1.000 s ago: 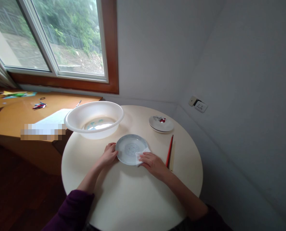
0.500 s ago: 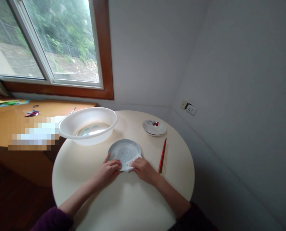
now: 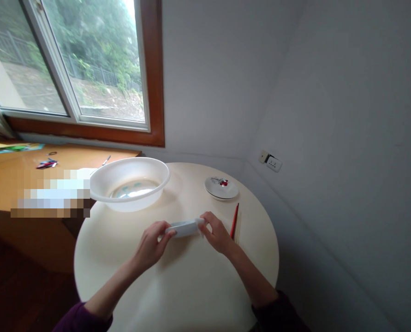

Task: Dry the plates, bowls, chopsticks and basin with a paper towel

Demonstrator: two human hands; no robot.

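Note:
A grey-blue plate (image 3: pixel 183 228) is raised off the round table and tilted so that I see it nearly edge-on. My left hand (image 3: pixel 154 240) pinches its left edge between thumb and fingers. At the opposite edge my right hand (image 3: pixel 216 232) is closed on a white tissue (image 3: pixel 200 224), which wraps the plate's rim there. Most of the tissue is hidden by the fingers. The plate's upper face barely shows, and its shadow falls on the table below.
A large translucent basin (image 3: pixel 131 184) stands at the back left of the cream table (image 3: pixel 191 295). White plates with a red pattern (image 3: pixel 221 189) sit stacked at the back right. Red chopsticks (image 3: pixel 235 221) and pale chopsticks (image 3: pixel 239 230) lie beside my right hand. A wooden desk (image 3: pixel 84 154) adjoins on the left.
The grey-blue plate was flat on the table with both hands over its near edge. Now it is lifted and tipped, gripped at its left and right sides, the tissue still in my right hand.

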